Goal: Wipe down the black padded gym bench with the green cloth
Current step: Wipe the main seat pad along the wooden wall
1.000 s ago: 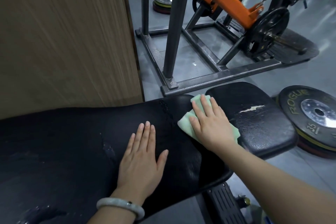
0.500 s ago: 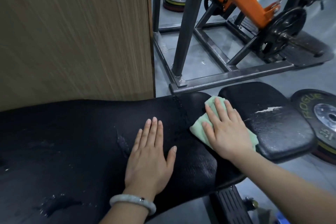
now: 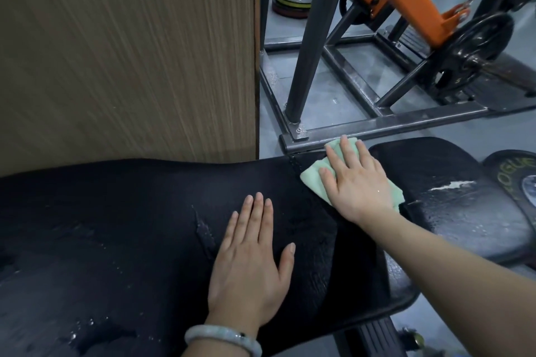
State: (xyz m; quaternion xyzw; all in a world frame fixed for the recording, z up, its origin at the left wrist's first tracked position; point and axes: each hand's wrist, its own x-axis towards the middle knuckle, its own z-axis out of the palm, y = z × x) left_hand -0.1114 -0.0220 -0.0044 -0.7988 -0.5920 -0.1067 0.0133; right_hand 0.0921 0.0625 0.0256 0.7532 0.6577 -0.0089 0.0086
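The black padded bench (image 3: pixel 121 229) stretches across the lower view, its long pad worn and torn, with wet spots. A separate seat pad (image 3: pixel 464 211) lies to the right, with a white scuff. My right hand (image 3: pixel 356 182) presses flat with straight fingers on the folded green cloth (image 3: pixel 311 175), at the far edge where the two pads meet. My left hand (image 3: pixel 249 266) rests flat on the long pad, fingers straight, a pale bangle on the wrist.
A wood-grain panel (image 3: pixel 124 52) stands close behind the bench on the left. A dark steel rack frame (image 3: pixel 391 124) with an orange arm and a loaded plate sits beyond. A black weight plate (image 3: pixel 516 171) lies on the floor at right; stacked plates (image 3: pixel 293 1) lie far back.
My right hand has slid the green cloth away from me toward the far edge of the bench. My left hand stays flat on the pad. The view has shifted left.
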